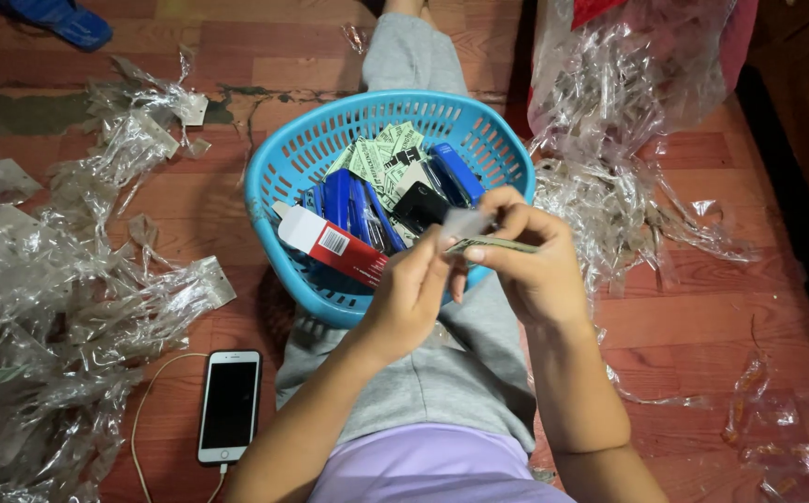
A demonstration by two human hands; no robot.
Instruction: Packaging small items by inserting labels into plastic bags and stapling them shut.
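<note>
Clear plastic sleeve (465,222) pinched by left hand (414,293) | right hand (530,265) grasping folded paper slip (493,246) | blue basket (278,168) on lap

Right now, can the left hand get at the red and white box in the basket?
Probably yes. The red and white box lies on top near the blue basket's open near rim, just beyond the left hand. But both hands pinch a small paper slip, so it isn't free.

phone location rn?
Head view, lower left: the phone lies face up on the red floor, cable plugged in, between the plastic wrappers and the person's grey-clad leg.
</note>
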